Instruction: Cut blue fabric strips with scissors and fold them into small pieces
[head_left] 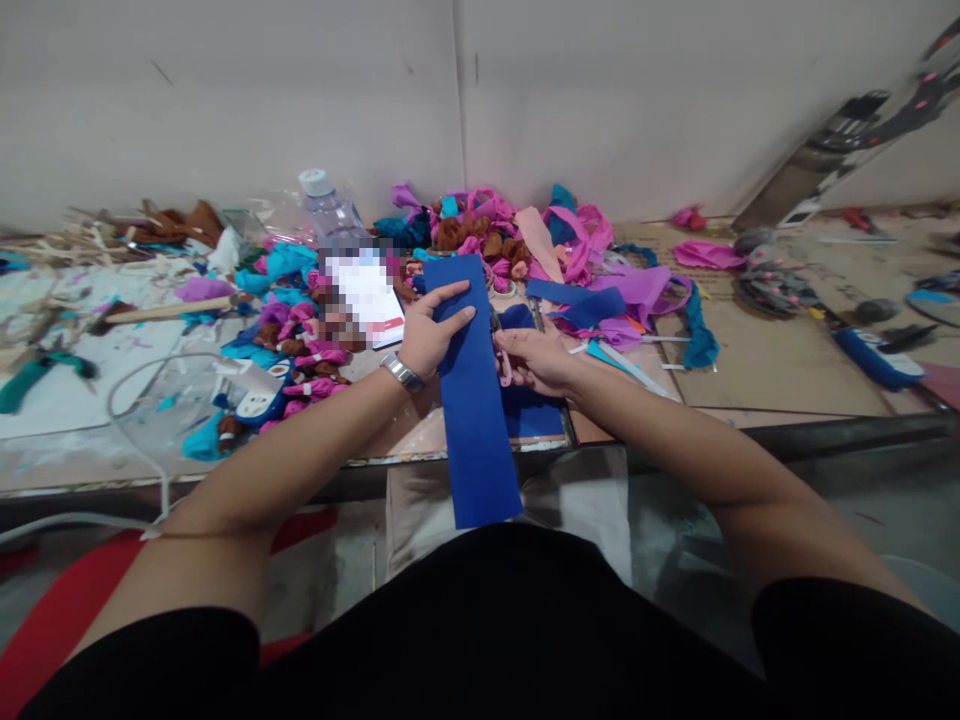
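Note:
A long blue strip (pixel 480 430) slants down from the middle of the bench past its front edge. Across its upper part lies my left hand (pixel 437 328), thumb and forefinger on top and the strip held beneath them. Just right of the strip, my right hand (pixel 534 358) is closed around pink-handled scissors (pixel 505 368), whose blades are mostly hidden. More blue material (pixel 534 412) rests on the bench under my right hand. Behind it lie further blue pieces (pixel 581 300).
A lit phone (pixel 367 300), a clear bottle (pixel 332 212) and many coloured bundles (pixel 300 345) stand to the left. Green-handled pliers (pixel 45 375) lie far left. Cardboard (pixel 765 350) and a blue device (pixel 879 358) are at the right.

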